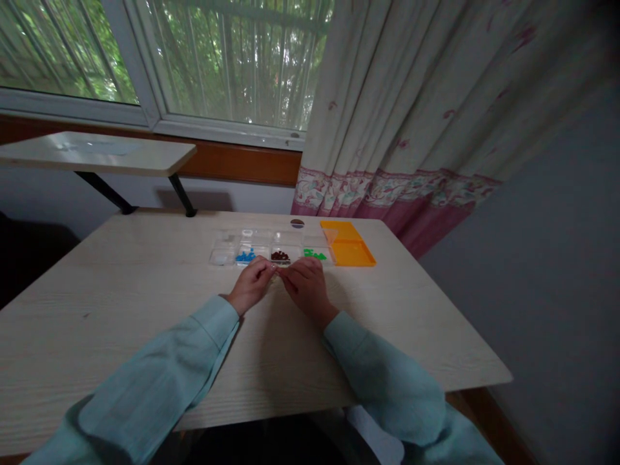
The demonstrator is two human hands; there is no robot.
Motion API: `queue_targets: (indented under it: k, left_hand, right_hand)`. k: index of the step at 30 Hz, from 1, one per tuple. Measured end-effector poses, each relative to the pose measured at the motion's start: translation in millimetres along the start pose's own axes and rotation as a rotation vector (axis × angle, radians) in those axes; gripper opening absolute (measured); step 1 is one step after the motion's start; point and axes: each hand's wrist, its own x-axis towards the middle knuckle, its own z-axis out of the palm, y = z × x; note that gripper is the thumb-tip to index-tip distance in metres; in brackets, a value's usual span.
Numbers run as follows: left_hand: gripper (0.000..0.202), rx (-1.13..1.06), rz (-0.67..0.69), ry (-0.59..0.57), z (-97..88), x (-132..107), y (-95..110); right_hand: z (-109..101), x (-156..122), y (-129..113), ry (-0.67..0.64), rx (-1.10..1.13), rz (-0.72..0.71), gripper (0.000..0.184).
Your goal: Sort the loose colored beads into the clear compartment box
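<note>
My left hand point(250, 284) and my right hand point(306, 286) meet fingertip to fingertip on the pale wooden table point(145, 303), both pinched closed on something too small to make out. Just beyond them lies a clear compartment box point(227, 248) holding blue beads point(245, 256), dark red beads point(279, 256) and green beads point(314, 255). The box's orange lid point(347, 244) lies open at its right end. Both my arms wear light teal sleeves.
A small dark round object point(297, 223) sits at the table's far edge. A second, smaller table point(97, 152) stands at the back left under the window. A floral curtain point(436, 116) hangs at the right.
</note>
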Motion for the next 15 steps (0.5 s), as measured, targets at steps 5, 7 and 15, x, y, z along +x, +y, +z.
queue_targets:
  k: [5, 7, 15]
  left_hand:
    - [0.032, 0.030, 0.019, 0.018, -0.5, -1.0, -5.7]
    - [0.031, 0.057, 0.034, 0.046, -3.0, -0.5, -8.7]
    - [0.026, 0.144, -0.039, 0.192, -18.2, 4.7, -15.3]
  right_hand:
    - [-2.7, 1.2, 13.3, -0.007, -0.010, 0.027, 0.014]
    - [-8.9, 1.6, 27.4, -0.010, -0.033, 0.071, 0.016]
    - [-41.2, -16.2, 112.2, 0.057, -0.269, 0.405, 0.028]
